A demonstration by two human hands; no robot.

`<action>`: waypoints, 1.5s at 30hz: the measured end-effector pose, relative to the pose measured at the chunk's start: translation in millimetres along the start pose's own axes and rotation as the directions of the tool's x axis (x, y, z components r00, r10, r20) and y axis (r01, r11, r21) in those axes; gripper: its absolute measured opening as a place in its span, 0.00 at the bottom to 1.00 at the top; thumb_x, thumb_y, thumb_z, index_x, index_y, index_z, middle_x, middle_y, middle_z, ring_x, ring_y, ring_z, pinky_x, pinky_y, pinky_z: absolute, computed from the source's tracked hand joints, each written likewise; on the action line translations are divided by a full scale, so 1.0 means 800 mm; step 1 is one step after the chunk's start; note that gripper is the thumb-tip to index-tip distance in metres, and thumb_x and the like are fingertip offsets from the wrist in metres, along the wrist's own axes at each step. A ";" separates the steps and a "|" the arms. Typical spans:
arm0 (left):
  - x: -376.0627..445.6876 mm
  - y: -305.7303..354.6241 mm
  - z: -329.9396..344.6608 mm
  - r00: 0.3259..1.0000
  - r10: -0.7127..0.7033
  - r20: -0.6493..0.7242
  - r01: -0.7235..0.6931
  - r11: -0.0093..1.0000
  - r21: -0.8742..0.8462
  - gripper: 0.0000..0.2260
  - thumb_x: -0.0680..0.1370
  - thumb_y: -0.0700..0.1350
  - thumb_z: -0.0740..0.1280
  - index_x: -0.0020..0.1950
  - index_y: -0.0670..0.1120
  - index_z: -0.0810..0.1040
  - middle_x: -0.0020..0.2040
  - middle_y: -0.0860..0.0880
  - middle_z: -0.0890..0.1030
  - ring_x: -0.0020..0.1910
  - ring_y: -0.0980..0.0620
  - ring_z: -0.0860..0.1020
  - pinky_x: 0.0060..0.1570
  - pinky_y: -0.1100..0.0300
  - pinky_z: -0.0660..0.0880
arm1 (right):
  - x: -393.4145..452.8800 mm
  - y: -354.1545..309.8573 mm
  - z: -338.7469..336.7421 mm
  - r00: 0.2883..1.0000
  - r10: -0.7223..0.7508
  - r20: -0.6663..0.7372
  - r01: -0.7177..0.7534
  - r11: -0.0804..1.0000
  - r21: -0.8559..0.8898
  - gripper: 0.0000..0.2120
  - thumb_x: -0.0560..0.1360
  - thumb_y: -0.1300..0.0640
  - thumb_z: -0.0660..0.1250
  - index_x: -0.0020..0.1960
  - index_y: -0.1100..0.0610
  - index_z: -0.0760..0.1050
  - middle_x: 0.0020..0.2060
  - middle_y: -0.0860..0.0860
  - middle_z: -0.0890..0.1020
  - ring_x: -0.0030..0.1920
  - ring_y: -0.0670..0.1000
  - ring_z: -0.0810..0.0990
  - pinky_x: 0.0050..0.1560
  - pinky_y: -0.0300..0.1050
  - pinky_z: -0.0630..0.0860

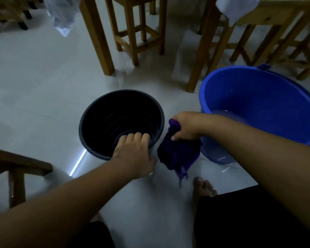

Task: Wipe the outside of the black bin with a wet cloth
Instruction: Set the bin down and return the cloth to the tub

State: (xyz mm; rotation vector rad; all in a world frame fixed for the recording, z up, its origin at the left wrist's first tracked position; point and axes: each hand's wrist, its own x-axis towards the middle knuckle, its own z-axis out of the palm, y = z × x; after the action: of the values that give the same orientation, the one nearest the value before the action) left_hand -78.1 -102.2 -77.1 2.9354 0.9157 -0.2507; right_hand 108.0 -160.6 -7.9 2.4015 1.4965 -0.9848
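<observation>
The black bin (pixel 97 111) stands upright on the pale tiled floor in the middle of the head view, its mouth open toward me. My left hand (pixel 135 154) grips its near rim, fingers curled inside and thumb outside. My right hand (pixel 185 127) is closed on a dark purple cloth (pixel 179 154), which hangs bunched just right of the bin, between it and the bucket. The cloth's lower end dangles above the floor.
A blue bucket (pixel 258 97) holding some water stands at the right, close to the cloth. Wooden stools (pixel 138 31) and table legs (pixel 97 34) crowd the back. A wooden chair part (pixel 16 167) sits at the left. My bare foot (pixel 203 187) rests below the cloth.
</observation>
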 end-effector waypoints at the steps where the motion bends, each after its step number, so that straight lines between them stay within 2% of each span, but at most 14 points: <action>1: 0.005 0.004 -0.008 1.000 0.013 -0.016 -0.013 1.000 -0.005 0.31 0.72 0.66 0.57 0.69 0.49 0.61 0.66 0.46 0.71 0.65 0.44 0.69 0.65 0.47 0.65 | -0.006 0.005 -0.014 1.000 0.013 -0.006 -0.013 1.000 -0.002 0.19 0.75 0.47 0.73 0.62 0.52 0.74 0.56 0.52 0.80 0.50 0.55 0.79 0.53 0.51 0.79; 6: 0.033 0.032 -0.053 0.997 0.055 -0.057 -0.058 0.997 -0.060 0.31 0.72 0.66 0.56 0.69 0.50 0.61 0.67 0.47 0.70 0.66 0.44 0.67 0.66 0.47 0.64 | -0.039 0.060 -0.074 0.987 0.155 -0.048 -0.152 0.986 0.069 0.21 0.76 0.44 0.70 0.65 0.50 0.70 0.57 0.54 0.78 0.51 0.58 0.80 0.53 0.56 0.80; 8: 0.044 0.041 -0.067 0.995 0.064 -0.074 -0.071 0.993 -0.095 0.30 0.73 0.66 0.57 0.69 0.50 0.61 0.68 0.47 0.70 0.67 0.44 0.67 0.66 0.47 0.63 | -0.040 0.089 -0.077 0.964 0.245 -0.098 -0.241 0.969 0.053 0.24 0.76 0.44 0.70 0.67 0.50 0.68 0.63 0.55 0.76 0.56 0.60 0.78 0.58 0.56 0.77; 13: 0.061 0.055 -0.077 0.998 0.039 -0.045 -0.044 0.994 -0.098 0.31 0.74 0.65 0.57 0.71 0.49 0.59 0.70 0.45 0.67 0.68 0.42 0.66 0.67 0.46 0.63 | -0.032 0.124 -0.052 0.924 0.370 -0.100 -0.344 0.915 0.208 0.39 0.78 0.45 0.68 0.80 0.54 0.51 0.75 0.58 0.64 0.70 0.62 0.69 0.65 0.57 0.69; 15: 0.067 0.059 -0.077 0.999 0.031 -0.019 -0.032 0.995 -0.093 0.32 0.74 0.66 0.57 0.71 0.50 0.59 0.71 0.45 0.67 0.69 0.42 0.66 0.67 0.45 0.63 | -0.030 0.123 -0.044 0.922 0.355 -0.158 -0.320 0.924 0.207 0.35 0.80 0.47 0.66 0.79 0.56 0.53 0.74 0.59 0.66 0.69 0.62 0.70 0.65 0.56 0.71; 18: 0.074 0.066 -0.078 1.000 0.025 0.017 -0.023 0.994 -0.108 0.32 0.74 0.66 0.57 0.72 0.50 0.58 0.72 0.46 0.66 0.70 0.43 0.64 0.68 0.45 0.62 | -0.028 0.108 -0.027 0.918 0.310 -0.248 -0.291 0.950 0.112 0.23 0.82 0.50 0.60 0.72 0.58 0.63 0.63 0.59 0.74 0.58 0.61 0.76 0.58 0.56 0.75; 19: 0.075 0.069 -0.079 0.999 0.026 0.018 -0.024 0.993 -0.114 0.32 0.74 0.65 0.57 0.73 0.50 0.57 0.72 0.46 0.66 0.70 0.43 0.64 0.68 0.46 0.61 | -0.026 0.101 -0.017 0.921 0.299 -0.250 -0.284 0.954 0.094 0.24 0.82 0.49 0.59 0.73 0.59 0.61 0.63 0.60 0.74 0.58 0.61 0.76 0.58 0.58 0.75; 21: 0.076 0.074 -0.080 0.999 0.036 0.007 -0.035 0.992 -0.122 0.31 0.75 0.65 0.57 0.73 0.50 0.57 0.73 0.47 0.65 0.71 0.44 0.63 0.69 0.46 0.60 | -0.023 0.085 0.009 0.925 0.288 -0.247 -0.292 0.956 0.020 0.36 0.80 0.46 0.63 0.79 0.59 0.49 0.68 0.62 0.69 0.63 0.63 0.73 0.60 0.58 0.74; 23: 0.075 0.077 -0.079 0.999 0.045 0.009 -0.044 0.992 -0.119 0.31 0.75 0.64 0.57 0.73 0.50 0.58 0.73 0.47 0.65 0.71 0.44 0.63 0.69 0.47 0.60 | -0.020 0.077 0.036 0.906 0.274 -0.323 -0.324 0.939 -0.114 0.49 0.75 0.50 0.71 0.81 0.57 0.39 0.69 0.63 0.63 0.63 0.61 0.71 0.55 0.55 0.75; 26: 0.073 0.079 -0.071 0.998 0.049 0.040 -0.045 0.994 -0.098 0.30 0.75 0.63 0.58 0.72 0.50 0.58 0.72 0.47 0.66 0.70 0.44 0.64 0.69 0.46 0.61 | -0.012 0.078 0.053 0.871 0.251 -0.423 -0.374 0.897 -0.236 0.55 0.70 0.59 0.77 0.80 0.57 0.38 0.67 0.63 0.63 0.59 0.58 0.72 0.52 0.51 0.77; 32: 0.066 0.066 -0.058 0.991 0.017 0.130 -0.009 0.998 -0.059 0.30 0.75 0.64 0.56 0.71 0.49 0.59 0.70 0.45 0.66 0.69 0.42 0.65 0.67 0.45 0.62 | -0.007 0.079 0.045 0.869 0.250 -0.427 -0.362 0.910 -0.203 0.53 0.71 0.59 0.75 0.80 0.58 0.38 0.65 0.63 0.66 0.57 0.57 0.73 0.51 0.50 0.76; 36: 0.060 0.054 -0.066 0.990 -0.020 0.140 0.032 0.996 -0.084 0.29 0.74 0.64 0.57 0.69 0.49 0.60 0.68 0.44 0.67 0.67 0.41 0.66 0.65 0.45 0.63 | -0.007 0.069 0.029 0.887 0.273 -0.371 -0.357 0.917 -0.179 0.47 0.75 0.51 0.68 0.81 0.52 0.40 0.75 0.63 0.55 0.68 0.63 0.65 0.63 0.61 0.71; 39: 0.052 0.044 -0.082 0.987 -0.060 0.148 0.078 0.990 -0.116 0.30 0.74 0.64 0.58 0.70 0.50 0.59 0.70 0.45 0.66 0.68 0.41 0.64 0.67 0.45 0.62 | -0.010 0.053 0.018 0.901 0.154 -0.405 -0.276 0.925 -0.262 0.42 0.75 0.48 0.65 0.81 0.51 0.45 0.79 0.59 0.52 0.75 0.63 0.56 0.70 0.68 0.60; 45: 0.022 0.010 -0.110 0.987 -0.107 0.116 0.127 0.976 -0.177 0.31 0.74 0.64 0.58 0.72 0.50 0.58 0.72 0.45 0.65 0.70 0.42 0.63 0.67 0.46 0.60 | -0.032 0.002 0.015 0.892 -0.099 -0.441 -0.031 0.960 -0.278 0.31 0.76 0.42 0.62 0.76 0.48 0.59 0.72 0.53 0.66 0.72 0.57 0.63 0.71 0.65 0.60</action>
State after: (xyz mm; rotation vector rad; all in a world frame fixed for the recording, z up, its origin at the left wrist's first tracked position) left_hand -47.2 -89.7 6.4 2.6766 1.0374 -0.3066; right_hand 97.0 -185.7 -2.4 2.5008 1.6837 -0.1868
